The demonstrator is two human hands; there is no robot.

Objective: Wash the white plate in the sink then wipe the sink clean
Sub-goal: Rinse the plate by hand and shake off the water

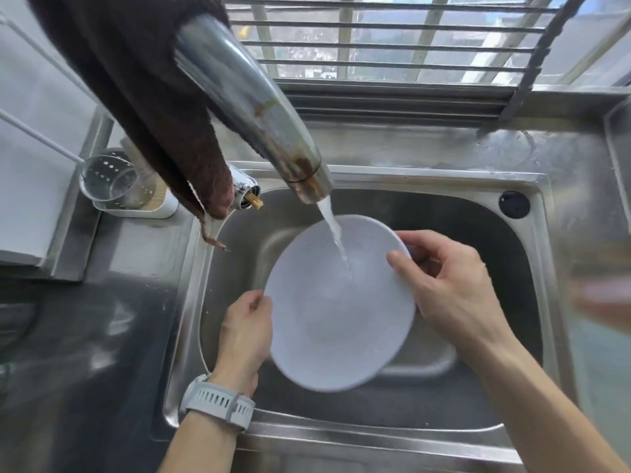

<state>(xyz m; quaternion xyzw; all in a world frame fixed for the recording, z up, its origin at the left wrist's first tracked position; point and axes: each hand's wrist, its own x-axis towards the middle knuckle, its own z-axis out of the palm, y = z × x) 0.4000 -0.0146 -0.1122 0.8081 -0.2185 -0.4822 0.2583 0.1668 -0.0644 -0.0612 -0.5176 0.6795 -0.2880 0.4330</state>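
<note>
The white plate [336,319] hangs tilted over the steel sink [478,233], its face toward me. Water runs from the faucet spout [273,131] onto the plate's upper middle. My left hand [247,331], a white watch on its wrist, grips the plate's left rim. My right hand [447,285] grips the right rim, thumb on the plate's face and fingers behind it. A dark brown cloth [143,97] is draped over the faucet at the upper left.
A clear perforated cup [109,180] sits in a white holder left of the sink. A black plug [514,204] sits in the sink's right rim. Window bars [392,46] run across the back. Dark counter [85,336] lies at the left.
</note>
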